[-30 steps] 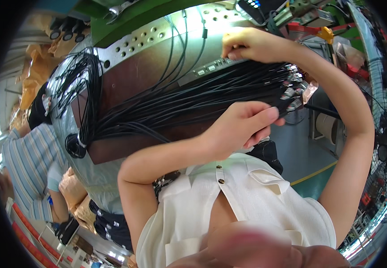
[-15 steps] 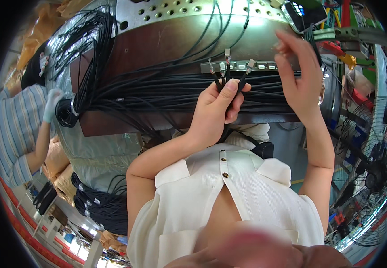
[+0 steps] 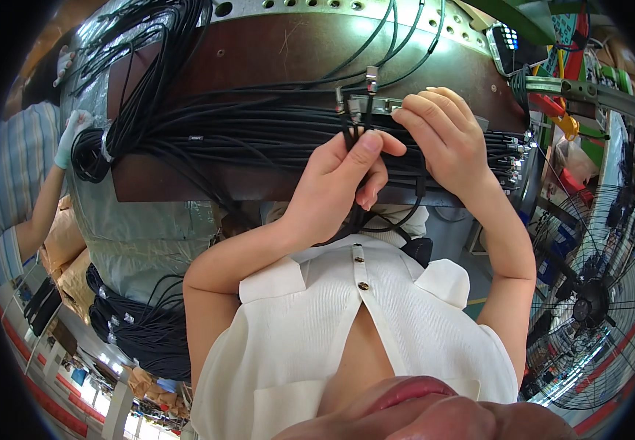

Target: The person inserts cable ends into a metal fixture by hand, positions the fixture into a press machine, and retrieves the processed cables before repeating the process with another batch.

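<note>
Right hand (image 3: 446, 143) lowered onto black cables (image 3: 259, 136), beside left hand (image 3: 339, 183)

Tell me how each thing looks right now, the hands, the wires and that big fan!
left hand: closed, pinching black cables.
right hand: fingers curled on the metal connector strip.
black cables: laid in a bundle across the brown table.
cable coil: looped, hanging at the table's edge.
fan: spinning or still, cannot tell.
</note>
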The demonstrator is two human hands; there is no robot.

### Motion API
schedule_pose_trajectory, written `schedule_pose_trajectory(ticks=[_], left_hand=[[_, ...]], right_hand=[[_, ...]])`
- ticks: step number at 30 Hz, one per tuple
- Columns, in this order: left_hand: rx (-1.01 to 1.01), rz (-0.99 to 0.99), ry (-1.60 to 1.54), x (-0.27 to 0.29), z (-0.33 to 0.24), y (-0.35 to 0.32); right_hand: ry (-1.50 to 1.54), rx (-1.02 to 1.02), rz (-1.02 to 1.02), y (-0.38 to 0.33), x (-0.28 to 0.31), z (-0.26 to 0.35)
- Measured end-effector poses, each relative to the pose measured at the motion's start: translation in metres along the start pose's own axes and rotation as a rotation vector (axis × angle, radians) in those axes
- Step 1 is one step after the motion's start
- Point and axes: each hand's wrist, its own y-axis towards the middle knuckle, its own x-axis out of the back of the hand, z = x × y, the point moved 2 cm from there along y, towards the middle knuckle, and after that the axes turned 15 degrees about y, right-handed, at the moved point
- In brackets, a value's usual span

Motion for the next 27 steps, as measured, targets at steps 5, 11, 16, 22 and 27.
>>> schedule_pose_trajectory(ticks=[5, 11, 16, 22, 27], left_hand=[[0.097, 0.036, -0.164, -0.006, -0.001, 0.002], [0.178, 0.169, -0.201, -0.015, -0.005, 0.003], [-0.018, 0.088, 0.198, -0.016, -0.010, -0.003], [-0.109, 0.032, 0.134, -0.008, -0.017, 0.007], [0.084, 0.169, -0.067, -0.017, -0.013, 0.009]], right_hand=[[-0.036, 0.060, 0.172, 0.012, -0.002, 0.002], [0.068, 0.021, 0.019, 0.007, 0.010, -0.007], [-0.014, -0.105, -0.217, -0.005, 0.020, -0.011], [0.008, -0.114, 0.055, -0.008, 0.015, -0.006], [0.017, -0.124, 0.255, 0.003, 0.020, -0.014]])
